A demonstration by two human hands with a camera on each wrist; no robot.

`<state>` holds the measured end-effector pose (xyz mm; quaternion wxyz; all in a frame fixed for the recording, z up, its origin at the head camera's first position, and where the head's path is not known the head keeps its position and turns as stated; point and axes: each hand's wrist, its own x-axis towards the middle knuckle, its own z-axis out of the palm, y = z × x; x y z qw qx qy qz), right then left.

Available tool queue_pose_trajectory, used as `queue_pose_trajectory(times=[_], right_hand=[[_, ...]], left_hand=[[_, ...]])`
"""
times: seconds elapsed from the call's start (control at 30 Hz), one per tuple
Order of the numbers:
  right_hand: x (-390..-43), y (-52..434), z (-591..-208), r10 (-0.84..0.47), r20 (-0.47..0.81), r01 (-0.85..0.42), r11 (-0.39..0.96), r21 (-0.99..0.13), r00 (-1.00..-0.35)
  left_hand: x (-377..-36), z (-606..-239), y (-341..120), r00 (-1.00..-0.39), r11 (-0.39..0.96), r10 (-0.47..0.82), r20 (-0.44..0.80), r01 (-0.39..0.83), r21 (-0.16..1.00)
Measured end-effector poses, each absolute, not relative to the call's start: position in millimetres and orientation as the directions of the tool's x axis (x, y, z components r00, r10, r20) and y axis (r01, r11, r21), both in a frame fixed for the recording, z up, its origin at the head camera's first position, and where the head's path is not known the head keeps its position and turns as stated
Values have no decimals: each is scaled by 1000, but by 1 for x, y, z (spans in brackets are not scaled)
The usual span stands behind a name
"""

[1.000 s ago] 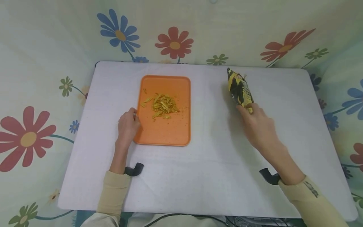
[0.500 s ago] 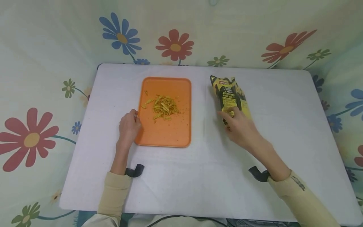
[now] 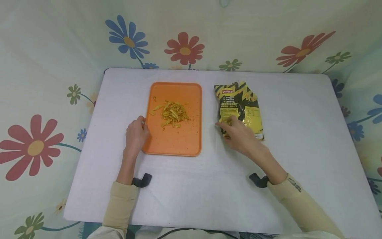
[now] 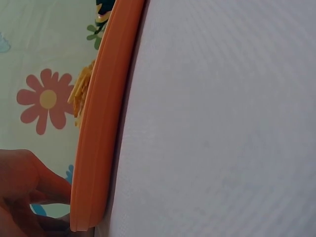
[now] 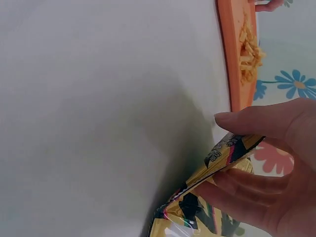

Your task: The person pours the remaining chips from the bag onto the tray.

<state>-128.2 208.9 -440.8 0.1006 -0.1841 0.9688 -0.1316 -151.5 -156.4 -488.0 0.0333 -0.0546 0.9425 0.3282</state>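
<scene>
An orange tray (image 3: 173, 144) lies on the table with a heap of thin yellow snack sticks (image 3: 173, 113) at its middle and crumbs around them. My left hand (image 3: 135, 136) grips the tray's left rim; its curled fingers also show at the tray's end in the left wrist view. Right of the tray is a black and yellow snack bag (image 3: 252, 116), its printed face up. My right hand (image 3: 238, 135) pinches the bag's near left part, the thumb on one side and fingers on the other in the right wrist view. The hand covers that corner in the head view.
The white-covered table (image 3: 191, 192) ends at a rounded edge near the person. A curtain with printed flowers (image 3: 185, 51) hangs behind and at the sides. A dark cable (image 3: 179, 229) runs along the front, below the table edge.
My right hand has moved left with the snack bag, bringing it nearer the tray. The bag has turned from edge-on to show its broad printed face. My left hand stays at the tray.
</scene>
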Motion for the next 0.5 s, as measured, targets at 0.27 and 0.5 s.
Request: queue_pose_trajectory(times=[0.27, 0.5], right_hand=[[-129, 202, -451, -371, -141, -320, 902, -290, -918], [-127, 200, -455, -355, -161, -299, 909, -290, -921]], left_hand=[[-152, -488, -156, -990, 783, -86, -108, -135, 607], [-153, -488, -156, -989, 783, -88, -121, -143, 605]])
